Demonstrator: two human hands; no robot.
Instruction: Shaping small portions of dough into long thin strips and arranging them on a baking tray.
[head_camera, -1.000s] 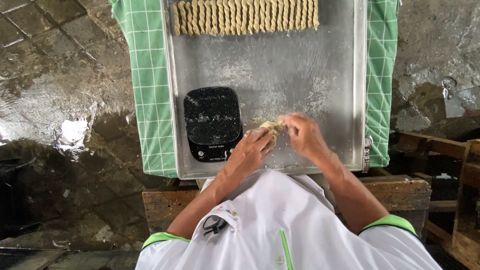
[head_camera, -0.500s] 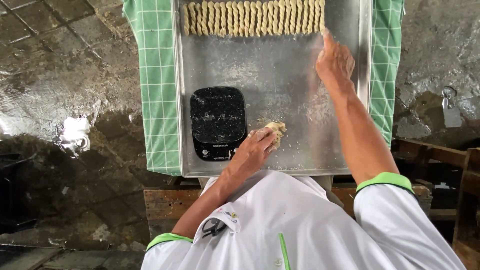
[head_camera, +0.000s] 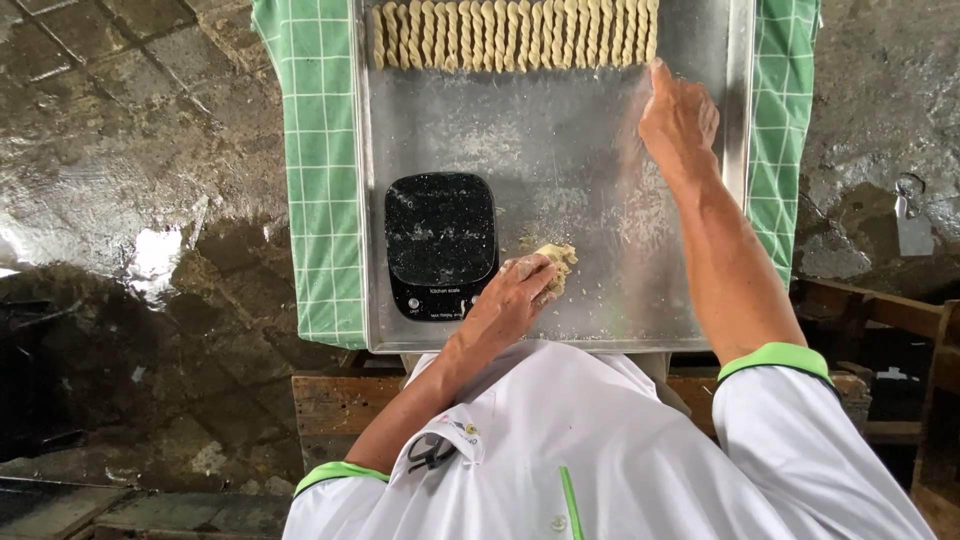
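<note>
My left hand (head_camera: 512, 292) rests on a small lump of pale dough (head_camera: 558, 262) near the front of a floured metal tray (head_camera: 560, 170), its fingers closed on the lump. My right hand (head_camera: 678, 115) is stretched to the far right of the tray, fingertips touching the right end of a row of several twisted dough sticks (head_camera: 515, 34) along the tray's far edge. I cannot make out anything held in that hand. A black kitchen scale (head_camera: 440, 242) sits on the tray just left of my left hand.
The tray lies on a green checked cloth (head_camera: 315, 160) over a wooden bench (head_camera: 340, 395). Wet dark stone floor (head_camera: 130, 200) surrounds it. Wooden frames (head_camera: 900, 330) stand at the right. My white shirt with green trim fills the bottom.
My right hand left the dough lump and reached to the far right end of the twisted row. My left hand stayed on the lump.
</note>
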